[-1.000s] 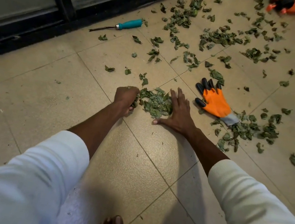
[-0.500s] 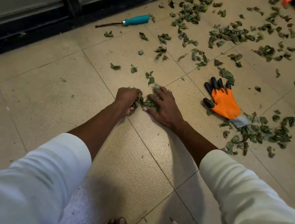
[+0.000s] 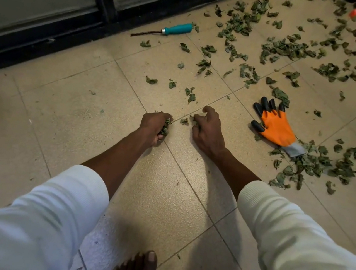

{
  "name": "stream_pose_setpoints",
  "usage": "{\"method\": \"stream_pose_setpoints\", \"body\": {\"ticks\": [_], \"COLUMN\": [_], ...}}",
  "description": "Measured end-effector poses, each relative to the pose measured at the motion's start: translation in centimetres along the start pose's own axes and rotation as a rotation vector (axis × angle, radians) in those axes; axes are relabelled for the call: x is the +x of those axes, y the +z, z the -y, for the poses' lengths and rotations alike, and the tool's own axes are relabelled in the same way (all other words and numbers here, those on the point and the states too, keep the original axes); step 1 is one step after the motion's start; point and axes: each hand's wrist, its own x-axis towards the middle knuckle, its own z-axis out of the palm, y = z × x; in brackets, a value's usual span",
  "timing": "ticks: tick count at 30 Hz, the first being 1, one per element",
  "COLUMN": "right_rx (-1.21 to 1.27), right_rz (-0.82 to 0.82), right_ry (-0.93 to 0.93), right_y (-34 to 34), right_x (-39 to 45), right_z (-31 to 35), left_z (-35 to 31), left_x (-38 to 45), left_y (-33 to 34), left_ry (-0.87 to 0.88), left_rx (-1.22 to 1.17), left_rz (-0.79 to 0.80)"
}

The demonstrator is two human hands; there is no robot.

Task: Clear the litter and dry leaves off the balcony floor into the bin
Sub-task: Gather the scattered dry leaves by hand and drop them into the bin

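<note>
Leaves (image 3: 165, 127) being clenched in left hand (image 3: 154, 124) — right hand (image 3: 205, 129) is clawing up scraps beside it; rake fingertips flat, tight.

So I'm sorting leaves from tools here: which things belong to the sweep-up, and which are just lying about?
Belongs to the job:
- handful of leaves gripped in the left hand
- leaf scraps at the right hand
- scattered leaves

Lying about:
- orange glove
- teal-handled screwdriver

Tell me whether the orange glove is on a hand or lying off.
Off. The orange glove lies flat on the tiled floor, beside the bare right hand, with nothing inside it.
</note>
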Motion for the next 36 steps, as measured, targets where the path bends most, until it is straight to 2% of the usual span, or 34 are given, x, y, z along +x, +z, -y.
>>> {"method": "stream_pose_setpoints", "body": {"ticks": [10, 15, 18, 20, 27, 31, 36], "right_rx": [0.157, 0.125, 0.013, -0.063, -0.138, -0.242, -0.122], "right_rz": [0.031, 0.266, 0.382, 0.367, 0.091, 0.072, 0.064], "right_ry": [-0.110, -0.190, -0.211, -0.227, -0.224, -0.143, -0.039], "right_y": [-1.0, -3.7, -4.4, -4.4, -4.3, -4.1, -4.3], "right_x": [-0.9, -2.8, -5.1, -6.7, -8.0, -7.6, -7.3], "right_z": [-1.5, -2.6, -3.4, -3.7, -3.1, -2.8, -2.0], "left_z": [0.4, 0.9, 1.1, 1.4, 2.6, 2.9, 3.3], "left_x": [-1.2, -1.5, -1.7, -1.9, -2.2, -2.1, -2.1], "left_y": [0.3, 0.9, 1.3, 1.6, 2.7, 3.1, 3.3], "left_ry": [0.065, 0.059, 0.061, 0.058, 0.034, 0.034, 0.023], "left_rx": [0.039, 0.052, 0.056, 0.065, 0.091, 0.092, 0.098], "left_rz": [0.017, 0.033, 0.034, 0.037, 0.058, 0.073, 0.088]}}
